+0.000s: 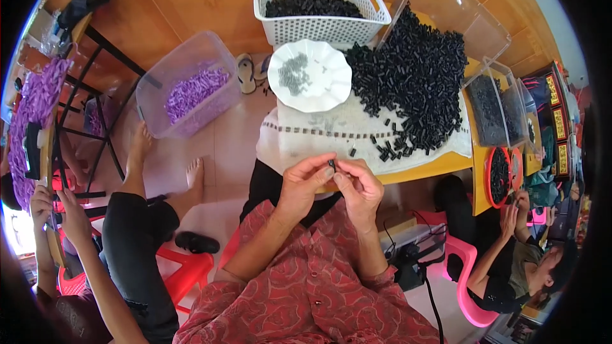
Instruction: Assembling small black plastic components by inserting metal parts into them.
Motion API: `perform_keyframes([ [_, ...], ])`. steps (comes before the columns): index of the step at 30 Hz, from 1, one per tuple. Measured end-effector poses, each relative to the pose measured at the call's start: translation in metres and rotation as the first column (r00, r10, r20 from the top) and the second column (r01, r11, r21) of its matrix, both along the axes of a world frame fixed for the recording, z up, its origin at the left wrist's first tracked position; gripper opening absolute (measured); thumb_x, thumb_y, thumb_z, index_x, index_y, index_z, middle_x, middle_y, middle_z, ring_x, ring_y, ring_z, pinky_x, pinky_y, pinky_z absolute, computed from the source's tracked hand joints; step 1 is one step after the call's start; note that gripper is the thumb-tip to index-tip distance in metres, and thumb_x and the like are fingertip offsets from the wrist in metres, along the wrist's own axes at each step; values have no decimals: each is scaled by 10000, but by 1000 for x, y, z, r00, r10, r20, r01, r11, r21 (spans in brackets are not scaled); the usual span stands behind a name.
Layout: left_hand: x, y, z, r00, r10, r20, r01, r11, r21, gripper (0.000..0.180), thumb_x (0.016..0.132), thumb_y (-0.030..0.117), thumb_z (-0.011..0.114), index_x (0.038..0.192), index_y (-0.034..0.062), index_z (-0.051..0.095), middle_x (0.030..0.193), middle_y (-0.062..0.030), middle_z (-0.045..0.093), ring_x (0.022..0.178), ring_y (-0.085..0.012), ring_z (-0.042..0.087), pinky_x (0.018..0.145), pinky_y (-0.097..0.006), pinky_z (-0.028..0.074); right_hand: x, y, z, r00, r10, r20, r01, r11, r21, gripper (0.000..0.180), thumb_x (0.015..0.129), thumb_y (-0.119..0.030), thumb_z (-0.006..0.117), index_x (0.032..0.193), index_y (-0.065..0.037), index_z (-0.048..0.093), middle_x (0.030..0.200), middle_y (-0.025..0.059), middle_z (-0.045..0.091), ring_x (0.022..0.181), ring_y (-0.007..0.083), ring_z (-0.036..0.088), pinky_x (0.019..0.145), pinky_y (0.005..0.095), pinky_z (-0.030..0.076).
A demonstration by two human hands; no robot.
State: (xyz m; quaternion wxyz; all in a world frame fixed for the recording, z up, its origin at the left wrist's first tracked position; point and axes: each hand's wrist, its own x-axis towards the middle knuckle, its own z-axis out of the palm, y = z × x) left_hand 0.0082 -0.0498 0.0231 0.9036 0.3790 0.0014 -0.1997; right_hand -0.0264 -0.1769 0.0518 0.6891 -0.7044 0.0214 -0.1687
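Note:
Just past the table's near edge, my left hand (305, 181) and my right hand (361, 190) meet fingertip to fingertip. A small black cylindrical piece (331, 164) is pinched between them, mostly covered by the fingers. On the white cloth (299, 148) beyond lies a single loose black piece (352, 152). A large heap of similar black pieces (414, 76) spreads to the right. Ahead of my hands stands a white scalloped plate (331, 93) holding many tiny greyish, clear-looking parts (295, 75).
A white perforated basket (319, 28) of black pieces stands at the back. Clear bins (489, 105) sit right, beside a red round tray (489, 181). A translucent tub (213, 103) of purple pieces is on the floor left. People work at both sides.

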Motion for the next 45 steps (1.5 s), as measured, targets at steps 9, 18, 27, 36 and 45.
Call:
perform_keyframes([
  [9, 26, 10, 14, 996, 78, -52, -74, 995, 63, 283, 919, 42, 575, 1199, 3, 589, 899, -53, 634, 723, -130, 637, 659, -280, 562, 5, 0, -10, 985, -156, 81, 172, 947, -273, 166, 802, 83, 625, 943, 5, 662, 861, 95, 660, 765, 189, 612, 664, 267, 482],
  [18, 140, 3, 41, 980, 139, 145, -177, 940, 291, 281, 914, 115, 598, 1153, -33, 605, 780, -44, 615, 622, -119, 597, 577, -271, 528, 8, -4, -25, 986, -128, 109, 164, 879, -448, 128, 811, 38, 628, 923, -8, 666, 839, 105, 648, 733, 217, 609, 636, 283, 479],
  [27, 285, -27, 97, 920, 171, 354, -334, 816, 472, 182, 876, 110, 632, 967, -47, 652, 739, -72, 615, 567, -147, 608, 521, -264, 551, 11, -6, -28, 982, -90, 166, 159, 872, -463, 160, 777, 44, 620, 915, -34, 642, 854, 105, 647, 775, 292, 595, 674, 349, 482],
  [36, 192, -30, 75, 890, 103, 444, -347, 786, 512, 271, 918, 158, 591, 1043, -81, 620, 852, -113, 657, 635, -113, 607, 603, -246, 524, 9, -11, -31, 977, -90, 192, 174, 858, -483, 175, 766, 43, 628, 927, -26, 640, 872, 100, 652, 794, 287, 606, 694, 348, 492],
  [45, 44, -9, 12, 948, 93, 304, -232, 856, 462, 237, 935, 52, 548, 1140, -55, 598, 935, -123, 662, 660, -101, 598, 625, -224, 498, 26, -40, -8, 941, -207, 268, 325, 778, -538, 194, 779, 56, 600, 954, -21, 634, 887, 125, 648, 773, 308, 599, 698, 371, 491],
])
